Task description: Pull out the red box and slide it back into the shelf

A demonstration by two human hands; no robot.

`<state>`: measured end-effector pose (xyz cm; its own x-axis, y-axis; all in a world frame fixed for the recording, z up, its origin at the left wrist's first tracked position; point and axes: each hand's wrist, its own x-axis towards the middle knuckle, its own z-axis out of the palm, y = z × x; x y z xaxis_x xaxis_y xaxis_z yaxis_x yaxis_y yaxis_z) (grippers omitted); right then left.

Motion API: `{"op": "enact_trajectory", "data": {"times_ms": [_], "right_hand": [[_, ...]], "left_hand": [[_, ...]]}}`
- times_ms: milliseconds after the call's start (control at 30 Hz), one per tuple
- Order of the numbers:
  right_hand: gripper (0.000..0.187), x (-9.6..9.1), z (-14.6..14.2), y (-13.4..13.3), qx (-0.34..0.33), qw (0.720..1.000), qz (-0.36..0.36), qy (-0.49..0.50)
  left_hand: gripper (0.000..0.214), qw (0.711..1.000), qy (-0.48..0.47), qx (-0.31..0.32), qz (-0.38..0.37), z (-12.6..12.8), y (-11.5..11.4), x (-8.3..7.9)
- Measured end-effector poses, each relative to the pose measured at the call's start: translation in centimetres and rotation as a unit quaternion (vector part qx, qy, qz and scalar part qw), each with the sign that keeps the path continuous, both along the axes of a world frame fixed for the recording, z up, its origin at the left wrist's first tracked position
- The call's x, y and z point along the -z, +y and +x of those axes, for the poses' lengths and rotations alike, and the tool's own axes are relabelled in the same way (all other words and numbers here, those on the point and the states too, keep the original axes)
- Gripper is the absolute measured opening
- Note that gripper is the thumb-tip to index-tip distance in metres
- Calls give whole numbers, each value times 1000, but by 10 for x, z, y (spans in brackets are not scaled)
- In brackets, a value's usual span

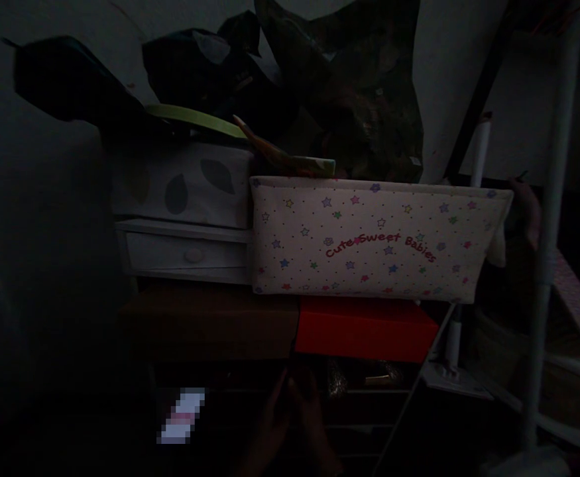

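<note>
Hands (294, 414) low in the dark.
Pressed together under red box (364, 328) edge, perhaps touching; grip impossible to tell.

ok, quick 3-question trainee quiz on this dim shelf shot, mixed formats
1. True or false: the star-print box rests on the red box.
2. Multiple choice: what lies left of the star-print box? A) a white drawer unit B) a kettle C) a lamp
3. Fill in: the printed words on the star-print box read "Cute Sweet ____".

Key:
1. True; its bottom edge meets the red box's top.
2. A.
3. Babies.

Note: a hand shows faintly below the red box, and another hand at the star-print box's right end; it is too dark to tell the grip of either.
</note>
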<state>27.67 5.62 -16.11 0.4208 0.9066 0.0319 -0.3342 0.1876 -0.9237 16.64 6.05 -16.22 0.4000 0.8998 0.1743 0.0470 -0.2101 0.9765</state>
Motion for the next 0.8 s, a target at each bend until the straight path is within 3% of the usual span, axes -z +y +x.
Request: {"op": "enact_trajectory", "data": {"times_ms": [167, 300, 467, 667, 800], "right_hand": [[62, -7, -4, 3, 24, 995, 24, -92], [54, -15, -12, 1, 41, 986, 50, -156], [50, -8, -15, 6, 82, 984, 52, -150], [52, 8, -7, 17, 81, 979, 53, -179], [51, 9, -6, 17, 69, 985, 60, -148]], "left_hand": [[76, 988, -133, 31, -67, -1, 6, 7], [82, 967, -218, 20, -132, -2, 6, 0], [89, 952, -232, 18, -198, 0, 7, -10], [92, 945, -256, 20, -203, 7, 14, -7], [94, 952, -226, 21, -205, 5, 10, -10]]}}
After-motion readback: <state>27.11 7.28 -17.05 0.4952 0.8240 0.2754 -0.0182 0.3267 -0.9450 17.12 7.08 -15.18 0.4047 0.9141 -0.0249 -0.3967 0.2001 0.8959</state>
